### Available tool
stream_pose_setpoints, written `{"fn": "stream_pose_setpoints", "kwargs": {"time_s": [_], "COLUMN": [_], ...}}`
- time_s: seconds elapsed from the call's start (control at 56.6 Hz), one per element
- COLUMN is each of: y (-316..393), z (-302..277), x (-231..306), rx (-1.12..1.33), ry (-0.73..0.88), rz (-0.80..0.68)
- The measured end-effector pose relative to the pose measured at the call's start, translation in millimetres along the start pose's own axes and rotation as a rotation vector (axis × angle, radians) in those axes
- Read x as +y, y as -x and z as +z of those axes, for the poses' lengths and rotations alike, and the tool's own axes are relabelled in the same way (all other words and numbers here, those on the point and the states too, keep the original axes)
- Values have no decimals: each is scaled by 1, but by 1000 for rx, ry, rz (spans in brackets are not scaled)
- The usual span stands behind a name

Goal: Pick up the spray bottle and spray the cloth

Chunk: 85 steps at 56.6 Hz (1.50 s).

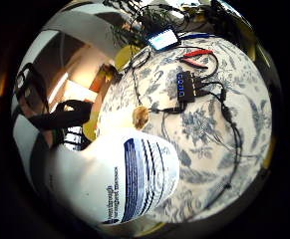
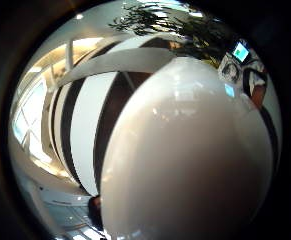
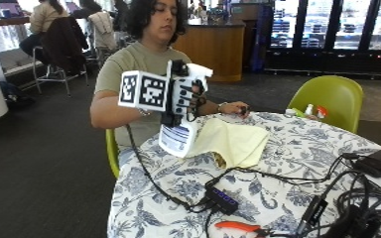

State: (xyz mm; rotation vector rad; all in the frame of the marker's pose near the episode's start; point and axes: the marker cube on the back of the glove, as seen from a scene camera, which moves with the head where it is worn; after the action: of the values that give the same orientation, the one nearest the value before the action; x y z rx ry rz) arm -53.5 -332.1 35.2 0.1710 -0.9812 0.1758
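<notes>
In the outside view my gloved right hand (image 3: pixel 189 101) grips a white spray bottle (image 3: pixel 177 140) around its neck and holds it upright above the table's near-left side. The nozzle points toward the table's middle. The bottle's label hangs just left of a pale yellow cloth (image 3: pixel 233 139), which lies spread on the floral tablecloth (image 3: pixel 296 148). The bottle's labelled body (image 1: pixel 119 179) fills much of the little finger side palm view, with the cloth (image 1: pixel 115 122) beyond it. Its smooth white wall (image 2: pixel 195 160) fills the thumb side palm view. The person's bare left hand (image 3: pixel 233 110) rests at the cloth's far edge.
A black USB hub (image 3: pixel 222 198) with cables lies in front of the cloth, also seen from the palm (image 1: pixel 186 85). Red-handled pliers (image 3: pixel 240 227) lie at the near edge. Black devices and cables (image 3: pixel 375 163) crowd the right side. A green chair (image 3: pixel 329 96) stands behind.
</notes>
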Motion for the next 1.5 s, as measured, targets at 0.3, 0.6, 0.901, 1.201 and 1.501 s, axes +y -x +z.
{"fn": "stream_pose_setpoints", "kwargs": {"time_s": [0.3,0.6,0.901,1.201,1.501], "y": [73,2,2,150,148], "z": [19,112,145,154,291], "x": [20,53,60,-11,-19], "rx": [459,977,885,321,-360], "ry": [745,1056,1110,559,183], "rz": [248,514,500,-48,-403]}}
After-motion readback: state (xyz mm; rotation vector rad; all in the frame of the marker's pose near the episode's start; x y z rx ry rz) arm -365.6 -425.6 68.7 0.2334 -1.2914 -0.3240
